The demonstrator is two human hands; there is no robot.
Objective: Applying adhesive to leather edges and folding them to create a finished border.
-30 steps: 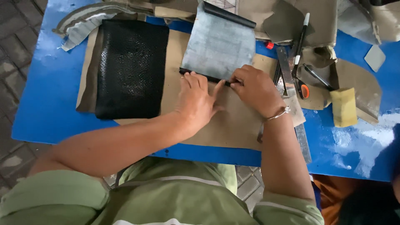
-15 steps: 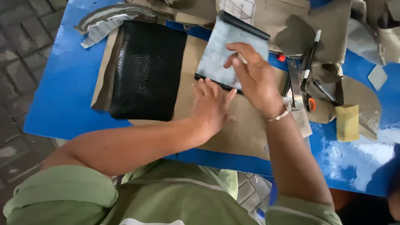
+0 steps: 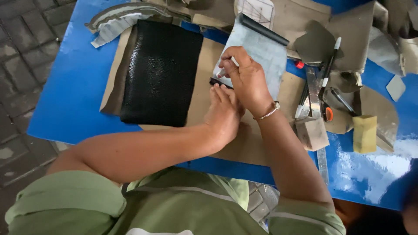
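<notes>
The right hand has its fingers curled shut round a small white pen, its tip on a grey sheet. The left hand, at 6 o'clock of the right, lies flat with fingers spread, pressing the sheet's lower edge onto brown card on the blue counter. A black textured piece lies at 9 o'clock.

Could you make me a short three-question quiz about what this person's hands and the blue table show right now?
1. True or false: the right hand holds a white marker over the grey sheet.
2. What does the left hand press on?
A. yellow sponge
B. brown paper, by the grey sheet's black lower edge
C. black textured piece
3. What colour is the table?

Key: 1 true; 2 B; 3 blue.
</notes>
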